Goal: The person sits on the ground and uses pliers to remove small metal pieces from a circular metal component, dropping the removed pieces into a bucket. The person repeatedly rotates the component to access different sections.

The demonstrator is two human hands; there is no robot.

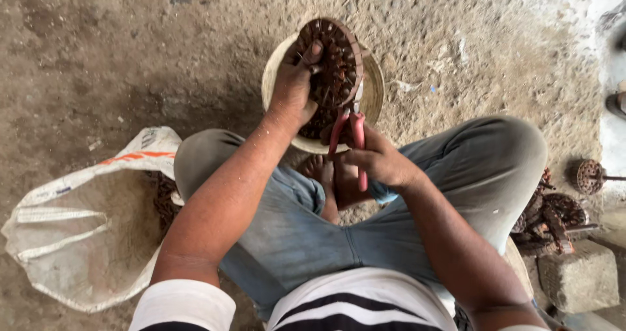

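Rusty round slotted metal disc point(336, 60), held tilted on edge in my left hand point(293, 90) over a shallow bowl. Red-handled pliers point(352, 132) in my right hand point(378, 161), nose at disc's lower rim

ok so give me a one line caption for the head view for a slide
Seated on the ground, left hand steadies a rusty round part over a bowl while right hand works red-handled pliers on it.

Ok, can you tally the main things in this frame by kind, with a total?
Rusty round slotted parts: 3 (one held by the left hand over the bowl, one on a shaft at right, one in the pile)
Red-handled pliers, in the right hand: 1
Bowl: 1
White sack: 1
Stone block: 1
Total: 7
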